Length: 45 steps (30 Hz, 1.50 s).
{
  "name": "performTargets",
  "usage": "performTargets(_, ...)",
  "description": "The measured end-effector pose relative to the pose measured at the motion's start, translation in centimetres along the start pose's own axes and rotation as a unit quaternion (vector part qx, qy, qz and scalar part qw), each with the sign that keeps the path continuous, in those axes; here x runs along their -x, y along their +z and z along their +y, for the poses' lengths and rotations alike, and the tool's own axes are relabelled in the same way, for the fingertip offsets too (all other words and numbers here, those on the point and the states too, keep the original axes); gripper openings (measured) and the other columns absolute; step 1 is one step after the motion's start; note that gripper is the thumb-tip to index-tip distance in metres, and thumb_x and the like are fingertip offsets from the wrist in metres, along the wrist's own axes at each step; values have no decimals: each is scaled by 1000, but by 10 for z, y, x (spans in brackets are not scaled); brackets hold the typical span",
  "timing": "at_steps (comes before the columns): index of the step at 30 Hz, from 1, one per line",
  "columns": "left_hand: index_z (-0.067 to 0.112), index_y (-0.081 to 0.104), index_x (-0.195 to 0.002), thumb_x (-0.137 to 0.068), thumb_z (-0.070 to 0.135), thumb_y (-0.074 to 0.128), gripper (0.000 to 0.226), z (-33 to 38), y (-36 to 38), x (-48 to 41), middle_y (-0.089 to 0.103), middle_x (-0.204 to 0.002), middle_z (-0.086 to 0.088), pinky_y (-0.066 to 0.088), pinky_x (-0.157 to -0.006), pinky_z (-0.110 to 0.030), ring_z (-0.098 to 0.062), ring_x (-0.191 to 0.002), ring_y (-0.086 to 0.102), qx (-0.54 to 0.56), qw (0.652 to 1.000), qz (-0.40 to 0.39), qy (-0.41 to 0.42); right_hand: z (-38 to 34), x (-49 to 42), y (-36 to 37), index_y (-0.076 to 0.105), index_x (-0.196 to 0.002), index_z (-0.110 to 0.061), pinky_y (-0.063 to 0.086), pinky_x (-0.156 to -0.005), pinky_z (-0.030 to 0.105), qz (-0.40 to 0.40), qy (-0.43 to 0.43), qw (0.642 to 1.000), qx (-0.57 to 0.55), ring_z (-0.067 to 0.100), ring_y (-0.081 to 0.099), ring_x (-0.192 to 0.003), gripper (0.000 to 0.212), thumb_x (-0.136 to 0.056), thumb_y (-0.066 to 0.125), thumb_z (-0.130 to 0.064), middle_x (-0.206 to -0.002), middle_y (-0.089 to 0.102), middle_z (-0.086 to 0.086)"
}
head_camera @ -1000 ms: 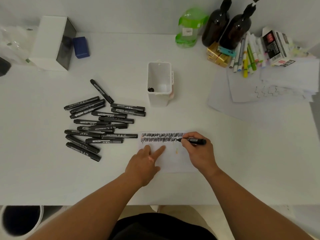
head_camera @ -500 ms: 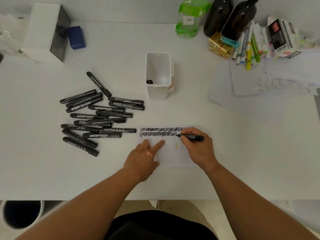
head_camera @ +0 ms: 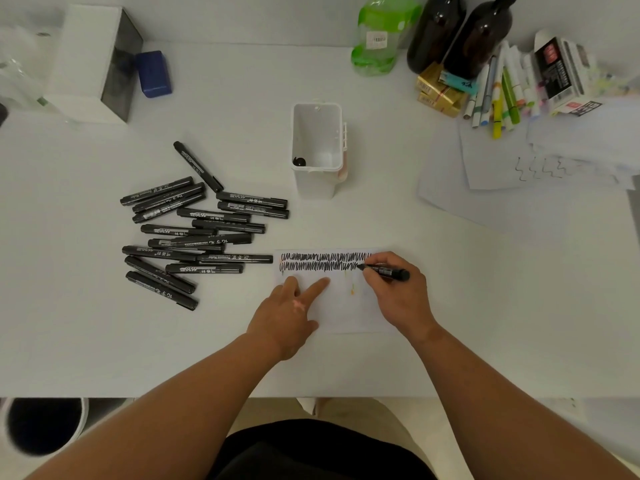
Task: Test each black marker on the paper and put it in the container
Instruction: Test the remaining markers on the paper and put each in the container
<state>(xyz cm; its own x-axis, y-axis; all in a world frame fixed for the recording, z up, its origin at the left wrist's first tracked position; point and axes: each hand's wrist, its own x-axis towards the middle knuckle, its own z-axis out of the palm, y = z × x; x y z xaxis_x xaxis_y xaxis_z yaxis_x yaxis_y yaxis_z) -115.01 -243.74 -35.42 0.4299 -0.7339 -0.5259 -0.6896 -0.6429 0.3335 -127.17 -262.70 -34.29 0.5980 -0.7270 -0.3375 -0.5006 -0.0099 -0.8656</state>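
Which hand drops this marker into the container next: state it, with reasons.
Right. The right hand grips the marker, with the white container just beyond; the left hand presses the paper flat.

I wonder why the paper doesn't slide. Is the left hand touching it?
Touching. In the head view, the left hand lays straight fingers flat on the paper, with no gap showing.

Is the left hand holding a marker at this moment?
No, the left hand rests with straight fingers on the paper, while the right hand grips the marker.
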Motion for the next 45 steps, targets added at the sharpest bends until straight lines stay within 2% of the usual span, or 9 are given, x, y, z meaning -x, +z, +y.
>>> performTargets(13, 43, 3, -156, -96, 46, 56, 80, 3, -7, 1, 33, -119, -1, 40, -105, -32, -22, -112, 43, 18, 1000, -26, -2, -6, 2, -5, 75, -84, -28, 51, -74, 15, 3, 19, 1000, -4, 6, 70, -83, 19, -84, 74, -9, -86, 75, -15)
performTargets(17, 37, 1, -158, -98, 27, 53, 79, 9, -25, 7, 42, -120, -4, 44, -102, -36, -22, -107, 49, 120, 992, -38, -11, -24, 12, -17, 77, -87, -24, 56, -78, 21, 7, 18, 998, -65, 14, 73, -86, 16, -85, 75, -8, -89, 77, -7)
performTargets(21, 37, 15, -153, -95, 0, 44, 74, 7, -56, 23, 53, -111, 0, 51, -71, -23, -13, -80, 56, 301, 952, -43, -12, -51, 29, -31, 81, -91, -23, 61, -66, 32, -43, 55, 986, -154, 25, 76, -84, 14, -88, 68, -21, -91, 79, 5)
performTargets(25, 37, 34, -144, -90, -14, 50, 76, 3, -79, 45, 62, -114, -1, 59, -82, -31, -15, -91, 67, 446, 895, -9, -25, -75, 42, -38, 75, -83, -25, 55, -53, 31, -77, 78, 977, -185, 26, 74, -70, 16, -86, 59, -28, -76, 75, 15)
performTargets(28, 22, 53, -126, -85, -12, 65, 55, 4, -88, 56, 70, -112, -7, 59, -86, -33, -20, -94, 73, 564, 822, 18, -73, -89, 46, -37, 70, -76, -23, 49, -49, 30, -94, 71, 974, -192, 26, 69, -64, 10, -83, 69, -31, -67, 69, 16)
performTargets(32, 18, 75, -97, -83, -3, 74, 26, 1, -91, 67, 77, -96, -3, 54, -85, -28, -16, -91, 72, 589, 800, 53, -100, -106, 47, -37, 76, -83, -17, 47, -48, 29, -120, 57, 967, -216, 24, 66, -60, 22, -73, 80, -36, -69, 70, 13)
performTargets(37, 14, 77, -104, -90, -5, 65, 26, 3, -95, 75, 71, -93, -9, 53, -77, -30, -18, -80, 61, 715, 692, 27, -102, -118, 48, -31, 74, -83, -17, 43, -45, 29, -152, 43, 966, -207, 25, 58, -49, 23, -69, 80, -34, -71, 71, 15)
performTargets(41, 8, 75, -106, -89, -5, 64, 24, 6, -98, 77, 67, -89, -10, 53, -73, -28, -17, -77, 61, 737, 671, 16, -78, -121, 54, -25, 75, -83, -18, 45, -47, 30, -164, 39, 966, -195, 24, 58, -50, 21, -70, 81, -34, -72, 72, 16)
performTargets(45, 6, 74, -108, -89, -3, 66, 22, 7, -101, 79, 64, -85, -9, 52, -73, -29, -18, -78, 59, 725, 686, 11, -57, -124, 59, -22, 76, -85, -21, 47, -49, 31, -170, 45, 967, -185, 25, 62, -52, 21, -70, 82, -34, -75, 74, 16)
